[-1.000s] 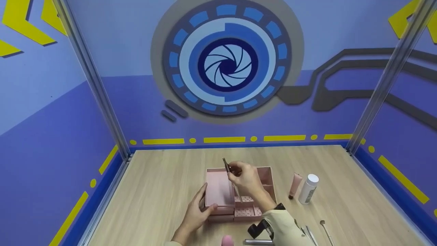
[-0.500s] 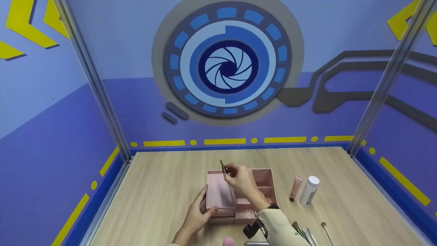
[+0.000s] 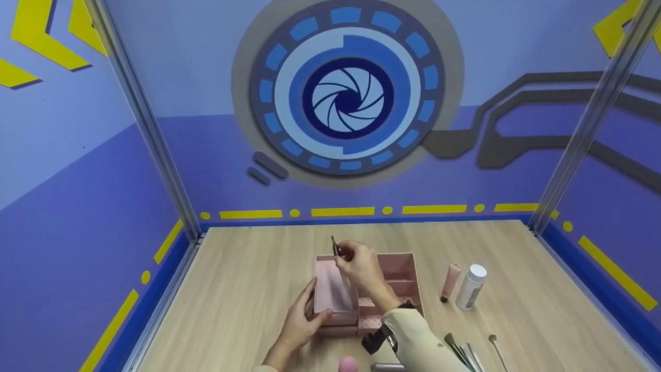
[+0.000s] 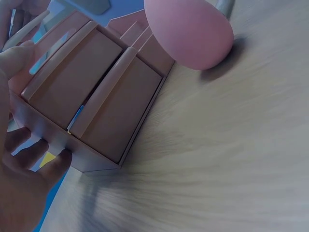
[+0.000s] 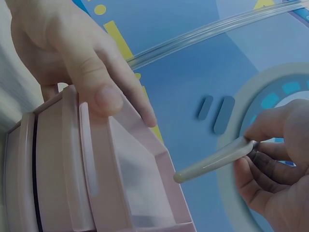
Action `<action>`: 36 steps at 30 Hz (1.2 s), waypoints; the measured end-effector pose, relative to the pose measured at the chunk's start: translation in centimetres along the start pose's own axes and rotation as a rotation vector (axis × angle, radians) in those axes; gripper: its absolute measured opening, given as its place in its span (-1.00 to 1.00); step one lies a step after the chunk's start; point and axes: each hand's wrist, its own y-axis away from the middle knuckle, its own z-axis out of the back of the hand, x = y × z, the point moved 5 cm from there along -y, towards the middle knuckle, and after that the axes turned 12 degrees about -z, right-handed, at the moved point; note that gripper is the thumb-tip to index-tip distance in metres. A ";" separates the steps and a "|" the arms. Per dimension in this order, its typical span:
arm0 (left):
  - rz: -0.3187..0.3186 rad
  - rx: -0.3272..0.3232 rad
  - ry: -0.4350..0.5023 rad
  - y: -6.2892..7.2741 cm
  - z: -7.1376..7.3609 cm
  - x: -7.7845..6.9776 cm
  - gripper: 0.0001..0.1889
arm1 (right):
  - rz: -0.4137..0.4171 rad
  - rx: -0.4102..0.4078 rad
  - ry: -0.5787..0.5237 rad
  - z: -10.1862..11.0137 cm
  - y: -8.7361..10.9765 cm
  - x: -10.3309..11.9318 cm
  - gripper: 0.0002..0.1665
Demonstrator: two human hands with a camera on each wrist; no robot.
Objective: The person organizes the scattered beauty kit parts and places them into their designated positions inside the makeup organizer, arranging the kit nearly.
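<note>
Right hand (image 3: 360, 266) shifted left toward the pink organizer (image 3: 338, 316)'s top tray, pinching a slim stick (image 5: 212, 162), probably a makeup brush. Left hand (image 3: 299, 319) grips organizer's left side, likely steadying it, short of counter (image 3: 248, 279)'s back edge.

Head view: looking forward and down from above the near side of the wood-grain tabletop (image 3: 248, 289), far enough back to take in the pink cosmetic organizer (image 3: 333, 294), the left hand (image 3: 299, 323), the right hand (image 3: 361, 266) and the mural-covered rear wall (image 3: 206, 155). Left wrist view: looking at close range, steeply rolled, onto the drawer fronts (image 4: 77, 75), with the pink egg-shaped sponge (image 4: 190, 31) large in the foreground. Right wrist view: looking closely, rolled sideways, across the top tray (image 5: 145, 193) toward the rear wall, sharing drawer fronts and left hand with the left wrist view, tray and mural with the head view.
</note>
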 end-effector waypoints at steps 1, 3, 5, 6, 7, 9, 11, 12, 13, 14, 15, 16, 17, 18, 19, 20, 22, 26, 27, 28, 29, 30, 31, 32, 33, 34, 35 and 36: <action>0.006 0.001 -0.004 0.0 0.0 0.0 -0.13 | 0.004 -0.001 0.000 -0.1 0.0 0.0 -0.76; 0.020 0.006 -0.015 0.1 -0.1 0.0 -0.13 | 0.013 0.002 -0.003 -0.2 -0.1 0.1 -0.76; 0.019 0.009 -0.016 0.1 -0.1 -0.1 -0.14 | 0.019 0.007 -0.011 -0.4 -0.1 0.2 -0.76; 0.013 0.011 -0.017 0.1 -0.1 -0.1 -0.14 | 0.017 0.008 -0.015 -0.6 0.0 0.2 -0.76; 0.011 0.010 -0.017 0.1 0.0 -0.2 -0.15 | 0.015 0.009 -0.018 -0.7 0.0 0.3 -0.75; 0.001 0.007 -0.022 0.0 0.0 -0.3 -0.16 | 0.013 0.003 -0.018 -0.8 0.0 0.3 -0.74; -0.011 0.011 -0.034 0.0 -0.1 -0.3 -0.16 | 0.008 -0.001 -0.027 -1.0 -0.1 0.3 -0.73; -0.014 0.010 -0.038 0.0 -0.1 -0.2 -0.16 | 0.007 -0.004 -0.028 -1.1 -0.1 0.3 -0.73; -0.018 0.006 -0.037 0.0 -0.1 -0.2 -0.16 | 0.006 -0.005 -0.035 -1.2 -0.1 0.3 -0.73; -0.021 0.004 -0.037 0.0 -0.1 -0.2 -0.16 | 0.009 -0.008 -0.039 -1.3 -0.1 0.4 -0.73; -0.026 0.001 -0.028 0.0 -0.1 -0.1 -0.16 | 0.009 -0.010 -0.046 -1.4 -0.1 0.4 -0.74; -0.031 -0.002 -0.021 -0.1 -0.1 -0.1 -0.15 | 0.011 -0.013 -0.052 -1.4 -0.1 0.4 -0.74; -0.032 -0.007 -0.014 -0.1 -0.1 0.0 -0.15 | 0.014 -0.017 -0.054 -1.5 -0.1 0.5 -0.74; -0.036 -0.008 -0.013 -0.2 0.0 0.0 -0.15 | 0.016 -0.020 -0.059 -1.6 -0.1 0.5 -0.75; -0.039 -0.008 -0.013 -0.2 0.0 0.0 -0.15 | 0.016 -0.023 -0.062 -1.6 -0.1 0.6 -0.75; -0.036 -0.007 -0.016 -0.2 0.0 0.0 -0.15 | 0.017 -0.028 -0.064 -1.7 -0.1 0.7 -0.75; -0.036 -0.001 -0.024 -0.2 0.1 0.0 -0.15 | 0.011 -0.028 -0.071 -1.9 -0.1 0.7 -0.74; -0.013 0.009 -0.019 -0.1 0.1 -0.1 -0.15 | -0.003 -0.023 -0.074 -2.4 0.1 0.8 -0.74; -0.009 0.010 -0.019 0.0 0.1 -0.1 -0.14 | -0.007 -0.021 -0.076 -2.5 0.1 0.8 -0.74; -0.005 0.011 -0.015 0.0 0.1 -0.1 -0.14 | -0.010 -0.020 -0.076 -2.6 0.1 0.8 -0.75; 0.003 0.009 -0.012 0.1 0.1 -0.2 -0.13 | -0.014 -0.023 -0.076 -2.6 0.1 0.8 -0.75; 0.002 0.006 -0.008 0.0 0.2 -0.2 -0.13 | -0.021 -0.024 -0.081 -2.7 0.1 0.8 -0.76; -0.001 0.003 -0.005 0.0 0.2 -0.1 -0.13 | -0.025 -0.027 -0.080 -2.8 0.1 0.8 -0.76; -0.002 0.000 -0.005 0.0 0.1 -0.1 -0.13 | -0.030 -0.026 -0.080 -2.9 0.1 0.8 -0.76; -0.002 0.001 -0.003 0.0 0.1 0.0 -0.13 | -0.035 -0.024 -0.081 -3.0 0.1 0.8 -0.75; 0.000 0.001 0.006 0.0 0.1 0.0 -0.13 | -0.038 -0.024 -0.078 -3.0 0.1 0.7 -0.75; 0.004 0.008 0.015 0.0 0.0 0.1 -0.13 | -0.043 -0.023 -0.071 -3.1 0.2 0.6 -0.73; 0.007 0.014 0.021 0.1 0.0 0.2 -0.12 | -0.046 -0.019 -0.063 -3.2 0.3 0.5 -0.71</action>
